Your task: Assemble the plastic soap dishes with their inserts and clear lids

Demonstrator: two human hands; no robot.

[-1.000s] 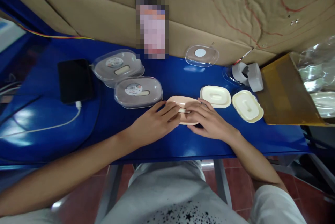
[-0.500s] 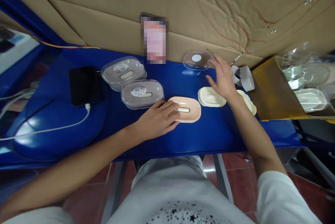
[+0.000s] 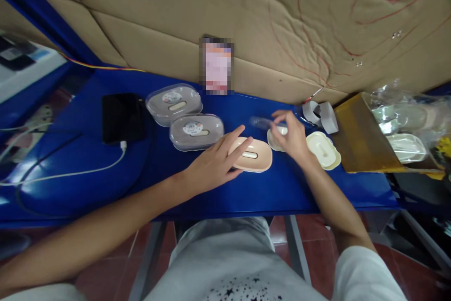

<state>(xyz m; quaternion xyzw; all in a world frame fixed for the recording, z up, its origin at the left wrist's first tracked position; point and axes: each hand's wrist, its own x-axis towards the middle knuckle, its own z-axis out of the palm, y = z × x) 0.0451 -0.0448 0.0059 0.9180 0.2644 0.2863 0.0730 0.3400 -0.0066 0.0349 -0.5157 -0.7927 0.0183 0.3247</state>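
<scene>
A peach oval box [image 3: 259, 160] with a pale slot-shaped inset on top lies on the blue table. My left hand [image 3: 218, 160] is at its left end, fingers stretched and spread over the top, thumb along the near side. A clear plastic cover [image 3: 261, 123], smeared by motion, is pinched in my right hand [image 3: 292, 136], a little above the table. Below that hand sits a cream oval piece [image 3: 274, 141], partly hidden by the fingers. A cream scalloped dish [image 3: 323, 150] lies just right of my right wrist.
Two clear-covered oval boxes, a nearer one [image 3: 195, 133] and a farther one [image 3: 172, 103], stand on the left. A black device [image 3: 121, 118] with a white cable lies beyond them. Grey rings [image 3: 327, 118] and an open carton [image 3: 355, 136] of wrapped pieces are at right. A phone [image 3: 217, 66] leans on cardboard.
My right hand has taken hold of the clear cover and drawn it nearer, toward the peach box. My left hand's fingers have lifted and spread. The view has shifted slightly.
</scene>
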